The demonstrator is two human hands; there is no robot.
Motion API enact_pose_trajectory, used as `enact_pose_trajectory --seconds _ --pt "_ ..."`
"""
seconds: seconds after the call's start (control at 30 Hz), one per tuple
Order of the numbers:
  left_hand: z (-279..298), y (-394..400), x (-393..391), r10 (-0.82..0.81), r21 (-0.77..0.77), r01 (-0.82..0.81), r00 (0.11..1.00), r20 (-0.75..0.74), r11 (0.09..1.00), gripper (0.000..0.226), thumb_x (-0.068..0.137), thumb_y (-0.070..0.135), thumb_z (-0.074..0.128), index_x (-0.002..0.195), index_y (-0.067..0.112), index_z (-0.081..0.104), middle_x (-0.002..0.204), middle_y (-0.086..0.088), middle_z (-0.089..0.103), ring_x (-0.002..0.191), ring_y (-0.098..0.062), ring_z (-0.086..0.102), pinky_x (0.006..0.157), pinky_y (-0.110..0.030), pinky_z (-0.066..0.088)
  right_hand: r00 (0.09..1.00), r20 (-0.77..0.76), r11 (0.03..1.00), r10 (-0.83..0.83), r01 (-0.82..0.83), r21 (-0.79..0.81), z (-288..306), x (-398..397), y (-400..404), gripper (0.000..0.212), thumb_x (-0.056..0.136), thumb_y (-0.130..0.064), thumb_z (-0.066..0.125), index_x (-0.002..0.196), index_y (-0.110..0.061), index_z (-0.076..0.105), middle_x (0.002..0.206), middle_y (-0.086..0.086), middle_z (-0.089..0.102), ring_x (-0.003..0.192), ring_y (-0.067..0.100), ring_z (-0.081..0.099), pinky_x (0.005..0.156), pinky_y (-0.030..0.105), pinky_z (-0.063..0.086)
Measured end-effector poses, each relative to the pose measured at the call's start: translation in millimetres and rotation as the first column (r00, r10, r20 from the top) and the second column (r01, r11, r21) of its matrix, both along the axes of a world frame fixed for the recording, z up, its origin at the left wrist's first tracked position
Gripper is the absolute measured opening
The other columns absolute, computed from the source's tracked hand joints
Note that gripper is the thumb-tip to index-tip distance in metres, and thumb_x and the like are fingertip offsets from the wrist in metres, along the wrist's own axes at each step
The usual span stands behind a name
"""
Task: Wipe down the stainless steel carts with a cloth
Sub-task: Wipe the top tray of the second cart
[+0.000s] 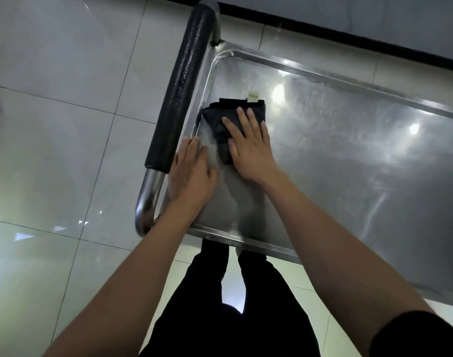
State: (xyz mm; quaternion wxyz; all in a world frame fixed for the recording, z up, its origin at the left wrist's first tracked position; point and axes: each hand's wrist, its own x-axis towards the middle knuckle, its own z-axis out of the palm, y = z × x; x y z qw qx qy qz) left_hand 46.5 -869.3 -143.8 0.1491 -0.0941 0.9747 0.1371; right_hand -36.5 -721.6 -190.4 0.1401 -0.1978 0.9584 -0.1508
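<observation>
A stainless steel cart top (349,161) with a raised rim fills the right half of the view. A folded dark cloth (217,119) with a small pale tag lies near the cart's left end. My right hand (248,148) presses flat on the cloth, fingers straight and spread. My left hand (191,173) rests flat on the cart's left rim beside the cloth, fingers straight and holding nothing.
The cart's push handle (181,86), a steel tube with a black foam grip, runs along the left end. Glossy pale floor tiles (65,124) surround the cart. A dark skirting strip and wall (349,32) run behind it. My dark trouser legs stand below the near rim.
</observation>
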Motion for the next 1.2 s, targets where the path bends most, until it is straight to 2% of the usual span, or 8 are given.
enact_pose_trajectory --seconds 0.17,0.3,0.4,0.63,0.93,1.1,1.2 --pt "4 32 -3 -0.049 -0.09 0.05 0.999 0.015 0.995 0.05 0.098 0.04 0.047 0.14 0.013 0.045 0.154 -0.01 0.033 0.148 -0.031 0.02 0.118 -0.055 0.023 0.985 -0.036 0.985 -0.17 0.17 0.001 -4 36 78 0.055 0.101 -0.038 0.024 0.156 -0.033 0.024 0.168 0.001 0.004 0.154 0.018 -0.003 0.123 0.044 0.0" --pt "8 96 2 -0.212 -0.013 0.212 0.977 0.009 0.977 0.042 0.098 0.035 0.047 0.134 0.013 0.05 0.146 -0.009 0.041 0.139 -0.029 0.033 0.11 -0.05 0.033 0.958 -0.032 0.959 -0.284 0.284 0.015 -4 62 145 0.055 0.101 -0.039 0.024 0.156 -0.035 0.022 0.168 -0.001 0.003 0.154 0.017 -0.004 0.123 0.043 -0.002" --pt "8 143 6 -0.299 -0.017 0.299 0.954 0.01 0.954 0.039 0.098 0.035 0.047 0.132 0.016 0.053 0.143 -0.006 0.045 0.136 -0.027 0.035 0.108 -0.047 0.032 0.932 -0.026 0.932 -0.362 0.362 0.029 -3 84 196 0.055 0.102 -0.039 0.022 0.157 -0.035 0.019 0.168 -0.001 0.0 0.154 0.016 -0.007 0.123 0.044 -0.003" --pt "4 197 23 -0.374 -0.027 0.374 0.927 0.016 0.927 0.038 0.096 0.036 0.047 0.13 0.021 0.056 0.14 -0.002 0.049 0.133 -0.026 0.039 0.106 -0.049 0.031 0.875 -0.004 0.874 -0.485 0.484 0.031 -5 126 286 0.055 0.103 -0.039 0.022 0.157 -0.036 0.014 0.168 -0.002 -0.005 0.153 0.016 -0.012 0.123 0.047 -0.003" --pt "6 159 42 -0.243 -0.049 0.243 0.97 0.009 0.969 0.041 0.097 0.036 0.049 0.135 0.021 0.054 0.147 -0.004 0.044 0.138 -0.027 0.034 0.111 -0.052 0.03 0.86 -0.071 0.858 -0.505 0.509 0.068 -10 129 261 0.055 0.104 -0.037 0.027 0.158 -0.03 0.016 0.167 0.007 -0.001 0.154 0.026 -0.008 0.123 0.052 0.001" --pt "5 110 50 -0.124 -0.044 0.123 0.992 -0.03 0.991 0.041 0.095 0.034 0.051 0.132 0.017 0.056 0.147 -0.01 0.045 0.139 -0.031 0.034 0.114 -0.051 0.027 0.891 -0.075 0.889 -0.448 0.453 0.065 -11 125 212 0.056 0.104 -0.037 0.026 0.158 -0.03 0.016 0.167 0.009 -0.001 0.154 0.027 -0.008 0.123 0.052 0.001" --pt "4 75 55 -0.028 -0.056 0.028 1.0 -0.011 0.998 0.04 0.094 0.034 0.052 0.131 0.018 0.055 0.145 -0.009 0.044 0.139 -0.031 0.031 0.114 -0.057 0.026 0.917 -0.083 0.917 -0.39 0.395 0.061 -13 119 171 0.057 0.102 -0.04 0.022 0.158 -0.03 0.017 0.167 0.01 0.001 0.154 0.027 -0.007 0.123 0.052 0.001"
